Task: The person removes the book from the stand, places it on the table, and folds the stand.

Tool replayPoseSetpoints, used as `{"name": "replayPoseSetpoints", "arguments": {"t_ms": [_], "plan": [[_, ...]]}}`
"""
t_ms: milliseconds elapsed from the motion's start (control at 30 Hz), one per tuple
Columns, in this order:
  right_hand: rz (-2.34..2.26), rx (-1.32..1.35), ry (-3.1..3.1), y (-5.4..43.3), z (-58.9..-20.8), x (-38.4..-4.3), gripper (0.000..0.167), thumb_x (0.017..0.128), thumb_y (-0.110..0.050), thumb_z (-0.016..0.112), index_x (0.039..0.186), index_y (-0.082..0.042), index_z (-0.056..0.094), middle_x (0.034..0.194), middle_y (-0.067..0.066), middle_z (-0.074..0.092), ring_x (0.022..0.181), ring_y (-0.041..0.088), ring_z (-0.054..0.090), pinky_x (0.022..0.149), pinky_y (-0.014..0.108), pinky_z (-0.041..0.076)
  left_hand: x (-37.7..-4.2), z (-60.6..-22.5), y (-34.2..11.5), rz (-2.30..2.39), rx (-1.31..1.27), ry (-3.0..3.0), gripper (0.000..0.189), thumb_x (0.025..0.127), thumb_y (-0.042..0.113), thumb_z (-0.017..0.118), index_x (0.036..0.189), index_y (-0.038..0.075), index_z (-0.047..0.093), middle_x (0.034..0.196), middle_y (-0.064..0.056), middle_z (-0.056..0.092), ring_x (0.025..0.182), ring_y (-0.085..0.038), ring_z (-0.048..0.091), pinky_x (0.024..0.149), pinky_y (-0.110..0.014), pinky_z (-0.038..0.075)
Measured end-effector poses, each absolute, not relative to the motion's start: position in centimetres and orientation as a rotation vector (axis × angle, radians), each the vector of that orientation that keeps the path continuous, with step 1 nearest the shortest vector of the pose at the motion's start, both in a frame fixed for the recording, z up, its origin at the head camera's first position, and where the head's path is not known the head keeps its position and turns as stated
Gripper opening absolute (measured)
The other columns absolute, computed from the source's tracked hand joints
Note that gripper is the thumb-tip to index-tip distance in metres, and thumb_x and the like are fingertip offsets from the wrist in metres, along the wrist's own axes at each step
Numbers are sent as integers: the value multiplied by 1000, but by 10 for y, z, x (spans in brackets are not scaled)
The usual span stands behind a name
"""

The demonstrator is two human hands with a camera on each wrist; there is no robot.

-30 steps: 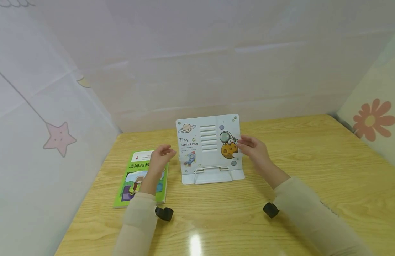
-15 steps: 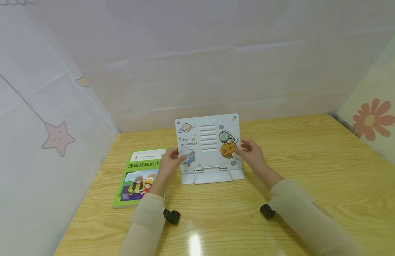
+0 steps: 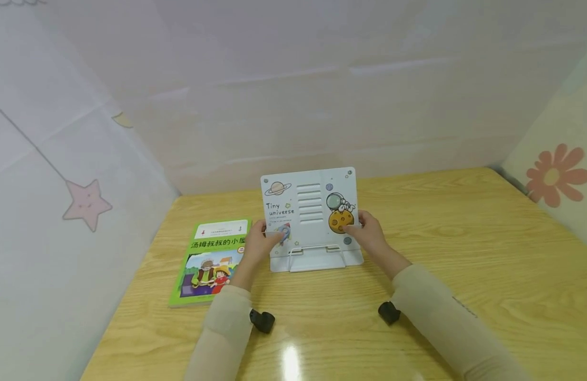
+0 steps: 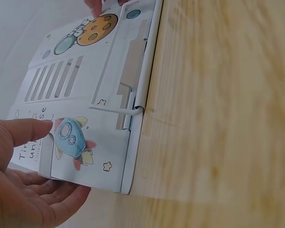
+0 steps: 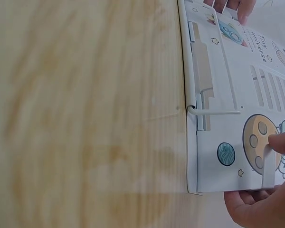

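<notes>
A white book stand [image 3: 310, 233] with "Tiny universe" lettering, a rocket and an astronaut on an orange planet leans upright on the table. My left hand [image 3: 259, 243] grips its left edge, thumb on the front beside the rocket and fingers behind, as the left wrist view shows. At the opposite edge my right hand [image 3: 372, 235] does the same, its thumb [image 5: 281, 142] over the orange planet. A small white page clip [image 4: 46, 156] lies by the left thumb, and another clip [image 5: 268, 168] by the right. The wire rest [image 3: 317, 259] spans the stand's lower front.
A green picture book [image 3: 193, 286] lies flat on the wooden table [image 3: 465, 254], left of the stand and partly behind the left forearm. Black wrist cameras [image 3: 262, 320] stick out from both sleeves. A pale cloth wall [image 3: 312, 116] rises behind the table.
Both hands have moved inward from beside the stand and now grip its left and right edges. The left hand has uncovered more of the green book's cover.
</notes>
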State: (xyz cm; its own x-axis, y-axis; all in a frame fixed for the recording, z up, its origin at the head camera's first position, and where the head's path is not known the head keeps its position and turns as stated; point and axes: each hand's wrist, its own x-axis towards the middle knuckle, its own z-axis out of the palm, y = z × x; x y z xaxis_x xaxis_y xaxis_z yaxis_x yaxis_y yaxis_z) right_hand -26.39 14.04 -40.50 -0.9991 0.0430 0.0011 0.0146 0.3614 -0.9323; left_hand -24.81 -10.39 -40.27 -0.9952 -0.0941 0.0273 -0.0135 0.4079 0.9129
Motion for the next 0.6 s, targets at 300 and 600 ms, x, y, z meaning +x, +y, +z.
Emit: {"name": "replayPoseSetpoints", "arguments": {"t_ms": [300,600], "plan": [[1712,-108,-2591,139,-407,-264,52,80,-9,56,125,5,35,124,22,39,114,33,34,94,42,28,-248,-405,-101,-1625,118,-2550,40,77,19,64,111,4,49,105,-10,53,89,-23,51,74,-35,43],[1641,-107,-2629,139,-407,-264,51,81,-11,56,126,3,37,126,21,37,117,33,31,95,44,26,-249,-408,-101,-1662,119,-2524,39,77,18,63,112,6,50,106,-9,52,90,-23,51,75,-34,43]]}}
